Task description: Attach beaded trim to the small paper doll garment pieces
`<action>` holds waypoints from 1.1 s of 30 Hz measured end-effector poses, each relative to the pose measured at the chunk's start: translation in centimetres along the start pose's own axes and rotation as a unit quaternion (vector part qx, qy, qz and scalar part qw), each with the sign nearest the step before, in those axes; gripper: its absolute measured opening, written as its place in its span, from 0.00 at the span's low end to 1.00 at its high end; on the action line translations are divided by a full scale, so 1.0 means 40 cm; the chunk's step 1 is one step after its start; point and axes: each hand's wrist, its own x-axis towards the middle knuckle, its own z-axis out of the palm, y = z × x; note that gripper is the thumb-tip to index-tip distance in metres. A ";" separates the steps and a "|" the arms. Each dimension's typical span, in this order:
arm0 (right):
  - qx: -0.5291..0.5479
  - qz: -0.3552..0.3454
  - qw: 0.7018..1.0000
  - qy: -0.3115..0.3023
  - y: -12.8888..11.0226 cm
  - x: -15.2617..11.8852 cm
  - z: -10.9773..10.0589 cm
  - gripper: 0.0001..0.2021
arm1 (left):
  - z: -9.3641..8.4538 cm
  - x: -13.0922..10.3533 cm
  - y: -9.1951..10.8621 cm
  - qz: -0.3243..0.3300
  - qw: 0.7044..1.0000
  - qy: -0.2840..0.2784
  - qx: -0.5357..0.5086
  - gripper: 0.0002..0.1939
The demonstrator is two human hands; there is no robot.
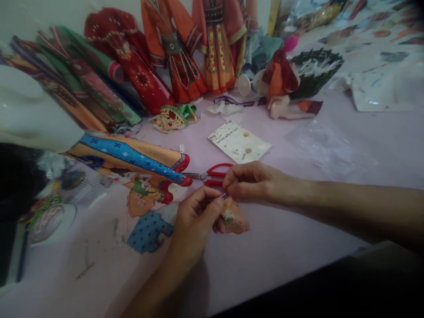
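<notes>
Between thumb and fingers, my left hand point(198, 214) pinches a small piece of orange fabric point(233, 216) with a white and green flower print. A dark, beaded-looking trim runs along its upper edge. My right hand point(250, 183) is closed at that trimmed edge, its fingertips pressed together; whether a needle or thread is in them is too small to tell. Just behind the hands lie red-handled scissors point(215, 174), partly under blue and orange fabric strips point(132, 154). Left of my left hand rest a blue dotted fabric piece point(149, 232) and an orange flowered piece point(141, 196).
A white card point(239, 142) with small ornaments lies beyond the scissors. Doll-sized red and orange garments point(179, 57) stand along the wall. A dark basket point(316, 73) and clear plastic point(327, 148) sit to the right. At left are a white rounded object point(33, 110) and a tape roll point(53, 223).
</notes>
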 end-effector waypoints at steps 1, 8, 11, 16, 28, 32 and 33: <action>0.006 -0.002 1.000 -0.006 0.003 0.001 0.000 0.06 | 0.000 0.000 0.001 0.001 1.000 -0.002 0.008 0.06; 0.081 0.029 0.996 0.001 -0.009 -0.004 0.010 0.06 | -0.004 -0.011 0.010 0.107 0.982 0.070 0.138 0.09; 0.090 0.032 0.995 0.017 -0.012 -0.007 0.013 0.06 | -0.003 -0.018 0.005 0.198 0.947 0.134 0.214 0.09; 0.054 -0.009 0.998 0.007 0.000 -0.008 0.012 0.07 | 0.000 -0.021 -0.007 0.286 0.901 0.100 0.309 0.04; -0.024 -0.066 0.997 -0.026 -0.004 -0.021 0.025 0.04 | -0.011 -0.013 -0.011 0.308 0.880 0.055 0.358 0.05; -0.054 -0.062 0.996 -0.019 -0.006 -0.022 0.024 0.03 | -0.012 -0.012 -0.013 0.312 0.879 0.054 0.356 0.06; -0.056 -0.062 0.996 -0.020 -0.006 -0.022 0.024 0.04 | -0.012 -0.012 -0.013 0.312 0.879 0.052 0.356 0.06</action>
